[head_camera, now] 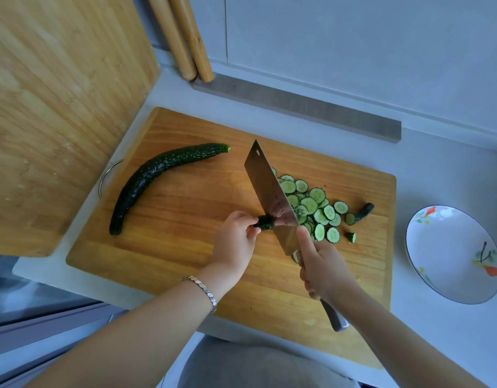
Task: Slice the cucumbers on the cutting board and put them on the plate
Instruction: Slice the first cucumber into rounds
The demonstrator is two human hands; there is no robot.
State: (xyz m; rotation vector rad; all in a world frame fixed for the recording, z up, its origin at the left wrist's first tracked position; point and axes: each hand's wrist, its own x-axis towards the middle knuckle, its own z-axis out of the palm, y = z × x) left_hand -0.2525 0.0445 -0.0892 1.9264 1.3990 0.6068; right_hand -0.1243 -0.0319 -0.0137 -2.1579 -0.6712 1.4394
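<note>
On the cutting board [185, 275] a whole cucumber [154, 177] is lying untouched, looking firm and probably slick-skinned. The right hand [323, 267] is gripping the cleaver [269, 200], while the left hand [236, 242] is pinching the short cucumber stub [265, 222], likely rolling easily, beside the slices [314, 208]; the plate [451, 253] is waiting nearby.

Home kitchen: wooden cutting board [185, 214], cleaver [269, 197], painted plate [426, 247] on grey counter [437, 169].

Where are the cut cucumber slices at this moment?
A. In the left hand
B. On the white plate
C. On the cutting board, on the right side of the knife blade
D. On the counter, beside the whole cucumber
C: the cucumber slices lie in a pile on the cutting board right of the knife, while the plate holds none.
</note>
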